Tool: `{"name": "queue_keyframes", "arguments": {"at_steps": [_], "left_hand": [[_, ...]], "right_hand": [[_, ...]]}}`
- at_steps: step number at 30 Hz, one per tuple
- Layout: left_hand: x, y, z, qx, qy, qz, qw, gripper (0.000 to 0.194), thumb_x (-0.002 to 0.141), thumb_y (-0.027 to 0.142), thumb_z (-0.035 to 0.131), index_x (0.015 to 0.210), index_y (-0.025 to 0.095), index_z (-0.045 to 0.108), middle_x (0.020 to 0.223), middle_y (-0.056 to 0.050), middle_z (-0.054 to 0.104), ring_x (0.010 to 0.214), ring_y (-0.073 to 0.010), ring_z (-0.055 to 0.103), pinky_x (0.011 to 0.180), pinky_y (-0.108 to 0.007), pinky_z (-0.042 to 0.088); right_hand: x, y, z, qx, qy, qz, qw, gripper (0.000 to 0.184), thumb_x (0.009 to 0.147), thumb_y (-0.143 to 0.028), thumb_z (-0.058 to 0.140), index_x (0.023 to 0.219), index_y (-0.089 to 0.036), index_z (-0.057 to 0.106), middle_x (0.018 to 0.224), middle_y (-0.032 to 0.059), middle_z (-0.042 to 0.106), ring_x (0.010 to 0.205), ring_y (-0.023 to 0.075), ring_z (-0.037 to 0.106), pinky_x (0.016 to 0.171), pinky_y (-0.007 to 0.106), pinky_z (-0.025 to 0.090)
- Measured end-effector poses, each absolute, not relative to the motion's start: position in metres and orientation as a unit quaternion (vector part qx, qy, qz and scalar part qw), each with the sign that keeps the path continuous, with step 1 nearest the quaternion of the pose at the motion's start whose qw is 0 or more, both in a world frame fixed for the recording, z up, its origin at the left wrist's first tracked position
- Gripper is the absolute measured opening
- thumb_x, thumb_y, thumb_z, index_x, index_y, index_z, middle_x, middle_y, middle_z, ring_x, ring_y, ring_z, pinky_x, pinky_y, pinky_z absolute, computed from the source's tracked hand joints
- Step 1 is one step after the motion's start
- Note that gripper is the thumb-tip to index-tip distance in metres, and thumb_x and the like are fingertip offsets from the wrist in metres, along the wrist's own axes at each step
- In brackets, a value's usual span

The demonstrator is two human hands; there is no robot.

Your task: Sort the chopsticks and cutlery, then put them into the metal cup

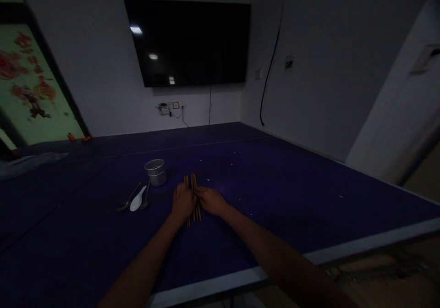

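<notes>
Several yellowish-brown chopsticks (194, 180) lie side by side on the purple table, pointing away from me. My left hand (183, 203) is closed around the left part of the bunch, its fingers curled over the middle. From the right, my right hand (213, 200) pinches the chopsticks at about mid-length, its fingertips close to my left hand. Both hands cover the middle of the bunch; only its two ends show. To the left stands a silver metal cup (157, 175). Beside it are a white spoon (136, 201) and two dark metal spoons (124, 205).
The purple tabletop (275, 189) has a pale front edge (364, 242) and carries small white scraps. Clear plastic (32, 163) lies at the far left, near an orange object (79, 138). Behind the table, a wall holds a television (192, 42); a black cable (271, 65) hangs nearby.
</notes>
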State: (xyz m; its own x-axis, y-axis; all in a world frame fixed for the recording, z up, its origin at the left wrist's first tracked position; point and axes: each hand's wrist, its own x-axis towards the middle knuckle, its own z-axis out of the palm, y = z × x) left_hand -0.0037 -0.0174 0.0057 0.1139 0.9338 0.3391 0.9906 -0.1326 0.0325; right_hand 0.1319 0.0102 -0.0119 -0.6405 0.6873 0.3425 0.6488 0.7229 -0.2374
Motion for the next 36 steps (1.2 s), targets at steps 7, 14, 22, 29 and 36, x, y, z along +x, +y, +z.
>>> {"name": "queue_keyframes", "arguments": {"at_steps": [7, 14, 22, 29, 36], "left_hand": [[-0.013, -0.018, 0.008, -0.739, -0.627, -0.232, 0.079, 0.028, 0.083, 0.024, 0.040, 0.086, 0.013, 0.065, 0.106, -0.012, 0.056, 0.103, -0.0227, 0.048, 0.094, -0.036, 0.038], [-0.004, -0.017, 0.006, -0.751, -0.602, -0.266, 0.062, 0.027, 0.083, 0.022, 0.040, 0.085, 0.013, 0.065, 0.106, -0.012, 0.057, 0.106, -0.0236, 0.048, 0.095, -0.037, 0.038], [0.000, -0.018, 0.000, -0.771, -0.598, -0.214, 0.053, 0.026, 0.083, 0.020, 0.041, 0.094, 0.014, 0.063, 0.108, -0.012, 0.057, 0.106, -0.0232, 0.047, 0.094, -0.037, 0.037], [-0.013, -0.020, 0.000, -0.749, -0.619, -0.229, 0.062, 0.030, 0.086, 0.024, 0.040, 0.108, 0.019, 0.060, 0.111, -0.009, 0.056, 0.105, -0.0213, 0.048, 0.093, -0.035, 0.039], [-0.015, -0.027, 0.006, -0.767, -0.612, -0.177, 0.077, 0.030, 0.086, 0.028, 0.043, 0.106, 0.023, 0.065, 0.116, -0.009, 0.056, 0.111, -0.0243, 0.045, 0.092, -0.038, 0.039]], "right_hand": [[0.128, 0.009, -0.016, -0.308, -0.920, 0.075, 0.231, 0.044, 0.080, -0.003, 0.036, 0.116, -0.018, 0.056, 0.120, 0.0100, 0.059, 0.114, 0.0190, 0.052, 0.105, 0.050, 0.025], [0.131, 0.010, -0.006, -0.395, -0.872, 0.072, 0.280, 0.044, 0.080, -0.004, 0.036, 0.117, -0.015, 0.056, 0.118, 0.0103, 0.062, 0.107, 0.0177, 0.057, 0.097, 0.032, 0.038], [0.131, 0.007, -0.005, -0.417, -0.881, 0.064, 0.216, 0.035, 0.080, -0.006, 0.040, 0.103, -0.017, 0.064, 0.103, 0.0085, 0.067, 0.099, 0.0176, 0.060, 0.087, 0.026, 0.042], [0.131, 0.010, -0.008, -0.396, -0.889, 0.048, 0.224, 0.040, 0.081, -0.004, 0.037, 0.113, -0.015, 0.060, 0.114, 0.0107, 0.063, 0.108, 0.0176, 0.056, 0.094, 0.029, 0.039], [0.131, 0.009, -0.009, -0.380, -0.903, 0.032, 0.199, 0.035, 0.084, -0.008, 0.039, 0.111, -0.014, 0.060, 0.117, 0.0134, 0.061, 0.113, 0.0203, 0.053, 0.098, 0.036, 0.038]]}}
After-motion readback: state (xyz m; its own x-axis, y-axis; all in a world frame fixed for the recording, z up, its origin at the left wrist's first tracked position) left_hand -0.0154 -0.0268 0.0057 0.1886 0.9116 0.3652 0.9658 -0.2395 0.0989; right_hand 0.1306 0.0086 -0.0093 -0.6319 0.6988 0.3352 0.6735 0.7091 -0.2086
